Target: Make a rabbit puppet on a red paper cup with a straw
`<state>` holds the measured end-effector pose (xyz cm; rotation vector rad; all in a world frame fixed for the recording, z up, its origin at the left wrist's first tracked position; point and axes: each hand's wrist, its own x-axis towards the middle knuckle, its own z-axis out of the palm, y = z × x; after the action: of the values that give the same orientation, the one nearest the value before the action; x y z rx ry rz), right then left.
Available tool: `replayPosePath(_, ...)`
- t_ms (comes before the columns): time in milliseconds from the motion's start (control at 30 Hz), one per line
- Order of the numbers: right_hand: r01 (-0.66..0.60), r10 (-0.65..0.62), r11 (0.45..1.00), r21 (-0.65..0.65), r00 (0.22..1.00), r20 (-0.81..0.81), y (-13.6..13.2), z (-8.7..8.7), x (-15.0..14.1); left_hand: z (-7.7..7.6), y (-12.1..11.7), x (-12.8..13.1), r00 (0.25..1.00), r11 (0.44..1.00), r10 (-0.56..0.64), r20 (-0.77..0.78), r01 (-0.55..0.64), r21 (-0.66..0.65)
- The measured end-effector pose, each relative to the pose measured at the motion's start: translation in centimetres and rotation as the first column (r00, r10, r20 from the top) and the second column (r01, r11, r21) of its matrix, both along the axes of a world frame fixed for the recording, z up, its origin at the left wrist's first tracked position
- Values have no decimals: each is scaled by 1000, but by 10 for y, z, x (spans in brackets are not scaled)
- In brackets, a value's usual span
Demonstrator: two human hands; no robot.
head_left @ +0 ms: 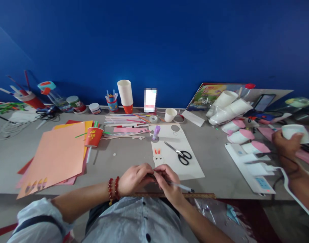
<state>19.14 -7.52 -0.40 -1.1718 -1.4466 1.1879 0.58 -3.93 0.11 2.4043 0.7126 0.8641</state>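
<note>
The right hand [169, 185] and left hand [135, 178] conceal one end of a pen [181, 186]; what their fingertips pinch is hidden. A bright upright rectangle [150, 99] is pixelated, unreadable. The right edge cuts off another person's arm [300, 179].

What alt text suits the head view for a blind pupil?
A person's right hand holds a pen, the left hand close beside it, at the near edge of a grey desk. Beyond, a paper rabbit face and scissors lie on white paper; at right, a co-worker's hand holds a white cup.
</note>
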Motion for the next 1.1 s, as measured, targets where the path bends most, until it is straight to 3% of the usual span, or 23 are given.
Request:
replayPosePath(167,-114,117,992,-49,991,63,-1,1,16,-4,-2,1,981,992,-37,-190,13,-127)
replayPosePath(267,-124,119,992,29,985,123,2,16,25,6,-5,5,986,966,-57,-158,15,-257)
replayPosePath(333,-112,100,991,75,984,144,3,26,29,19,-6,7,992,909,-77,-99,29,-416)
replayPosePath(433,-96,84,992,84,987,136,5,36,30,36,-4,10,994,767,-104,15,89,-636)
replayPosePath(467,-93,82,993,77,988,129,6,38,31,40,-2,10,992,692,-106,64,119,-712)
replayPosePath(500,-90,81,994,68,989,123,7,40,31,43,-1,11,988,592,-100,120,156,-790)
replayPosePath(600,-96,89,994,52,989,122,10,42,31,44,1,11,961,210,-32,273,274,-939)
replayPosePath(633,-101,94,994,50,988,122,11,43,31,43,1,11,954,109,-1,300,299,-948)
replayPosePath(700,-111,106,993,44,988,112,13,42,30,42,2,11,947,-14,39,319,319,-947)
replayPosePath(800,-111,109,994,23,991,80,13,40,29,43,3,11,939,-98,60,337,342,-935)
replayPosePath(1100,-111,110,990,-82,994,-21,10,41,27,41,3,7,911,-182,25,412,410,-894)
